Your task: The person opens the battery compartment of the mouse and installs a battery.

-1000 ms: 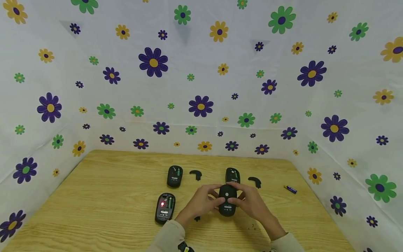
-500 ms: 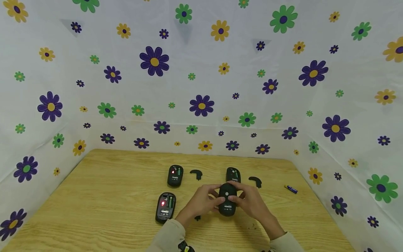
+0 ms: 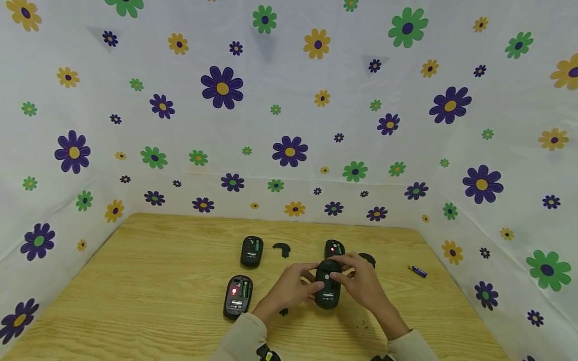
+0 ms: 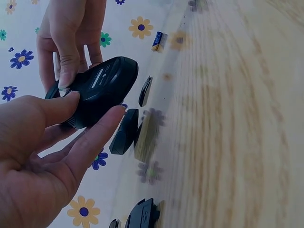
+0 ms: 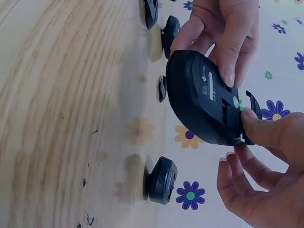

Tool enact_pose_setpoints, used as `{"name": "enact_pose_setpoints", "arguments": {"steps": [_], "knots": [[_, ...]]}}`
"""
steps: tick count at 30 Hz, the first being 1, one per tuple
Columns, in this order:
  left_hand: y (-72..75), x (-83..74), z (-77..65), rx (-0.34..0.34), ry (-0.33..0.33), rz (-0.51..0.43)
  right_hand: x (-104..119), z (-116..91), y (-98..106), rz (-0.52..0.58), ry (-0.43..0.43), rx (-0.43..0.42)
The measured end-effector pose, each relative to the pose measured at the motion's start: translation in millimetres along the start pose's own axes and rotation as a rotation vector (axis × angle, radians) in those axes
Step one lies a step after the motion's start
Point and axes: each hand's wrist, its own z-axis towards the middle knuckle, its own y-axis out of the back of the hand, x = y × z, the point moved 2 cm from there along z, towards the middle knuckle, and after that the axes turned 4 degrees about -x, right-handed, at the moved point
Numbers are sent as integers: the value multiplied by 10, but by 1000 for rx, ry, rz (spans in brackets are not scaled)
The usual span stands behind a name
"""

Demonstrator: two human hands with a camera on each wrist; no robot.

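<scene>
A black computer mouse is held underside up above the table. My left hand grips its left side, with the thumb on the underside. At the mouse's far end, my right hand pinches the black battery cover between thumb and fingers. In the right wrist view the cover stands partly out from the body, and a dark recess shows beside it. Just beyond the hands, another upturned mouse lies with its red light lit.
Two more upturned mice, a far one and a near one, lie on the left with batteries showing. Loose covers lie at the back, behind the right hand and near the left wrist. A blue battery lies at right.
My right hand has shifted slightly up and away, and the battery cover has come partly off the held mouse. Red lights on the other mice have changed. The left hand stays about the same.
</scene>
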Motion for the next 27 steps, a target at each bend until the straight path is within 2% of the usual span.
{"name": "enact_pose_setpoints", "arguments": {"steps": [4, 8, 12, 20, 27], "knots": [[-3, 26, 2, 3, -6, 44, 6, 14, 32, 2, -23, -12], [0, 50, -2, 6, -5, 86, -18, 34, 108, 37, -82, 7], [21, 50, -4, -1, 7, 85, -75, 57, 207, 30, -125, 50], [49, 38, -4, -9, 7, 86, -203, 55, 353, -28, -133, 162], [52, 40, -10, -11, 5, 99, -353, -26, 433, -8, -207, 260]]}}
